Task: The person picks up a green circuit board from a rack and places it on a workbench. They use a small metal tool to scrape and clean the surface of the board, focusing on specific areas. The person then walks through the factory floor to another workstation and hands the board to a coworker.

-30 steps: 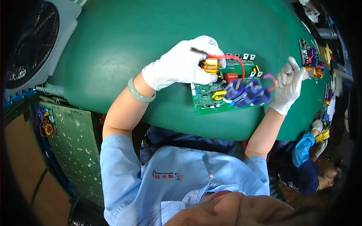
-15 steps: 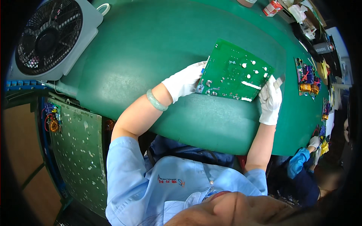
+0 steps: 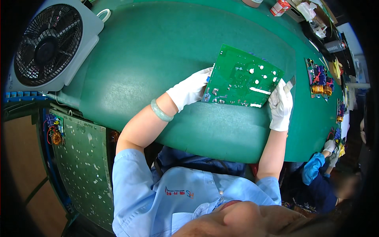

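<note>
A green circuit board (image 3: 241, 79) is held up above the table, its solder side facing me with white blobs and two white strips on it. My left hand (image 3: 191, 90), in a white glove, is closed on the board's left edge; its fingertips are hidden behind the board. At the board's right edge, my gloved right hand (image 3: 281, 104) is closed round a flat metal blade (image 3: 290, 83), which sticks out past the fingers, away from the board. Whether this hand also grips the board I cannot tell.
The green tabletop (image 3: 146, 51) spreads beneath. A grey fan (image 3: 49, 47) stands at the far left. To the right lies another populated board (image 3: 319, 81) with copper coils. A red-and-white carton (image 3: 280, 8) sits at the back right. A co-worker's gloved hand (image 3: 329, 146) shows at the right.
The board and both hands have shifted slightly left in the picture, and the board's tilt has changed a little, with parts now showing behind its far edge. Both grips look the same.
</note>
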Action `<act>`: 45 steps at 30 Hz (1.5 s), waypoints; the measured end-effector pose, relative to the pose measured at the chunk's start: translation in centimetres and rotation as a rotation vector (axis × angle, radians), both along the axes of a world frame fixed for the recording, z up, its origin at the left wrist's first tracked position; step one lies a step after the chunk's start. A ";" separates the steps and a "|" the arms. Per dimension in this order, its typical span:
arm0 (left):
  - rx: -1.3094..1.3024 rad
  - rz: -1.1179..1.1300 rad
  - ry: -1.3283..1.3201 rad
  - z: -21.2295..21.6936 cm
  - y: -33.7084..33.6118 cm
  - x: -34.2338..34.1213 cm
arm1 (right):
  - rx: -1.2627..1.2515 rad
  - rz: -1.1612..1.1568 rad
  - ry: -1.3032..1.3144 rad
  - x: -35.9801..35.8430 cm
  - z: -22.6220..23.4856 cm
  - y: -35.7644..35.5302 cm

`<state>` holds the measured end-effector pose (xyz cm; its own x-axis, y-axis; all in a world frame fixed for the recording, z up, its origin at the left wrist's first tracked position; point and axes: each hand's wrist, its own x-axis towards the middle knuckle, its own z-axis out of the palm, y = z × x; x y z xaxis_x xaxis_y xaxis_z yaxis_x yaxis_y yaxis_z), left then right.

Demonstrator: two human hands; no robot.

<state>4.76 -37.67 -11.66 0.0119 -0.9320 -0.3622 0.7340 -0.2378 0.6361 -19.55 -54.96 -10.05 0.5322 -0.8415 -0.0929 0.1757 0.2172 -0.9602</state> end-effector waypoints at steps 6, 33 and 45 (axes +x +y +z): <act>-0.046 -0.042 0.175 1.4 0.1 0.2 | 0.011 0.106 -0.063 -0.5 -0.3 -0.6; -0.177 -0.214 -0.173 2.5 1.4 -2.0 | 0.023 0.137 -0.117 -1.4 -2.9 -2.4; -0.373 -0.216 -0.438 2.0 2.2 -3.8 | -0.013 0.013 -0.132 -0.5 -1.7 -0.7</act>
